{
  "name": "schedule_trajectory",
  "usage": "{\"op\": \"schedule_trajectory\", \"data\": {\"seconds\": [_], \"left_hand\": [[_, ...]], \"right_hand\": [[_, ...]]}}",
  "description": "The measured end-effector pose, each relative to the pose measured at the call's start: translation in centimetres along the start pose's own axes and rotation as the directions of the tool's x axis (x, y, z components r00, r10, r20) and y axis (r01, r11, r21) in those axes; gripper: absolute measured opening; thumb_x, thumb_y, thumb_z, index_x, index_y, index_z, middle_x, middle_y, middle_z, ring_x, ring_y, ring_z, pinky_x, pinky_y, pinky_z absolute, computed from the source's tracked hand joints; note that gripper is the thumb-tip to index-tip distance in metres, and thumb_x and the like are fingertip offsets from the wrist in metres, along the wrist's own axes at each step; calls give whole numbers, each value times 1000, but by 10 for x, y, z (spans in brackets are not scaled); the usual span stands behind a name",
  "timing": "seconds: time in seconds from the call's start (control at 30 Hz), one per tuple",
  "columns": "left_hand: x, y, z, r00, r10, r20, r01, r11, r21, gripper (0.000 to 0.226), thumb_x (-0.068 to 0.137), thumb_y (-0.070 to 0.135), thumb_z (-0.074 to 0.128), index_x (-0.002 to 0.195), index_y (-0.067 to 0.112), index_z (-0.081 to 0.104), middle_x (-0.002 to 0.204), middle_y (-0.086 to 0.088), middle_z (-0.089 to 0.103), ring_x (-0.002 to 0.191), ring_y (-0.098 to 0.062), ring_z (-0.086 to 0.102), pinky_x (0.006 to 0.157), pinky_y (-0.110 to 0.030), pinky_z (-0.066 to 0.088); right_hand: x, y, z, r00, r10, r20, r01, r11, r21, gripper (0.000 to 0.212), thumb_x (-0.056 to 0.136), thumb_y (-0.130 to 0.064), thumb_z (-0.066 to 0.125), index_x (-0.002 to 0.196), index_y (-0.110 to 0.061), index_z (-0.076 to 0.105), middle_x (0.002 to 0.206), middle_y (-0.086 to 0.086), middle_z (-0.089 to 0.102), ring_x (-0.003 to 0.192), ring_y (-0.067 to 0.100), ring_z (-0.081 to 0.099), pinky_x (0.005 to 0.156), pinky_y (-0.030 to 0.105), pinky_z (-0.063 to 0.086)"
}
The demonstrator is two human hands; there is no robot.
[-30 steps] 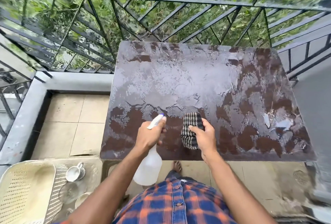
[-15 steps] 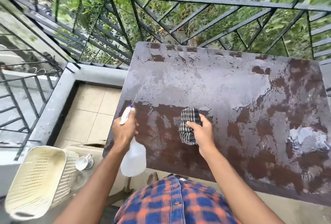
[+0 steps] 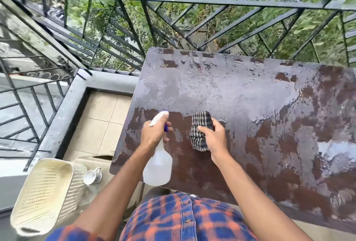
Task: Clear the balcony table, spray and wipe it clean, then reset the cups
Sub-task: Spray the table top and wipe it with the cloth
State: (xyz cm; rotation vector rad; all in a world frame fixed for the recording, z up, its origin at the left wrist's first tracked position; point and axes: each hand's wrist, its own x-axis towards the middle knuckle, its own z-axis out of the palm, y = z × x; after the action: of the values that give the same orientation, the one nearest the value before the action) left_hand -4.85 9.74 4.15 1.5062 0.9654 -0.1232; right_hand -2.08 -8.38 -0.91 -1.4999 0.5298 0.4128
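Observation:
The brown balcony table (image 3: 250, 94) is wet, with foamy grey patches over most of its top. My left hand (image 3: 154, 134) grips a translucent white spray bottle (image 3: 159, 167) by its neck, nozzle pointing away over the table's left part. My right hand (image 3: 214, 137) presses a folded black-and-white checked cloth (image 3: 199, 131) flat on the table, just right of the bottle. A white cup (image 3: 92, 176) lies on the floor at the lower left, beside a cream plastic basket (image 3: 42, 192). No cups stand on the table.
A black metal railing (image 3: 173, 0) runs behind and to the left of the table, with greenery beyond. A grey concrete ledge (image 3: 63, 113) borders the beige tiled floor (image 3: 100, 125) left of the table. A clear glass item lies by the cup, blurred.
The view has swung left, so the table sits further right in frame. The left hand with the bottle has shifted slightly toward the cloth. The cloth hand has stayed about where it was on the table.

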Motion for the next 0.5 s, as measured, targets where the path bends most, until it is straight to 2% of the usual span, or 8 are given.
{"op": "schedule_trajectory", "data": {"seconds": [0.1, 0.2, 0.3, 0.4, 0.5], "left_hand": [[3, 6, 20, 998, 32, 58, -33, 999, 10, 34, 90, 47, 69, 79, 16, 74, 66, -8, 71, 58, -30, 60, 50, -30, 42], [9, 13, 28, 999, -24, 40, 24, 1000, -8, 40, 89, 49, 70, 73, 12, 70, 61, -9, 66, 46, -24, 51, 49, -30, 43], [19, 21, 28, 1000, 18, 25, -20, 998, 65, 48, 88, 56, 65, 79, 10, 74, 78, -7, 77, 40, -23, 55, 56, -36, 52], [34, 25, 14, 998, 44, -43, -41, 996, 75, 50, 86, 61, 63, 77, 13, 73, 78, -4, 77, 42, -23, 56, 56, -36, 52], [53, 34, -8, 984, 16, -178, -9, 999, 44, 60, 77, 72, 64, 82, 12, 68, 74, -11, 73, 48, -24, 57, 58, -37, 51]], "right_hand": [[6, -1, -7, 998, 10, -55, -9, 1000, 23, 29, 80, -2, 72, 107, -15, 71, 100, 11, 77, 95, 33, 73, 88, 55, 59], [8, -4, -13, 995, 29, -97, -26, 999, 42, 27, 84, -1, 71, 107, -16, 71, 98, 8, 77, 93, 29, 74, 85, 52, 61], [11, -5, -13, 991, 49, -128, -38, 996, 85, 26, 86, -1, 69, 102, -21, 70, 95, 4, 77, 86, 24, 73, 82, 48, 62], [13, -7, -3, 990, 52, -134, -39, 994, 99, 28, 86, -1, 70, 107, -20, 70, 98, 4, 77, 87, 24, 73, 82, 48, 62], [15, -11, 12, 988, 44, -150, -31, 996, 89, 26, 85, -2, 70, 102, -21, 71, 95, 4, 77, 89, 27, 74, 81, 48, 62]]}}
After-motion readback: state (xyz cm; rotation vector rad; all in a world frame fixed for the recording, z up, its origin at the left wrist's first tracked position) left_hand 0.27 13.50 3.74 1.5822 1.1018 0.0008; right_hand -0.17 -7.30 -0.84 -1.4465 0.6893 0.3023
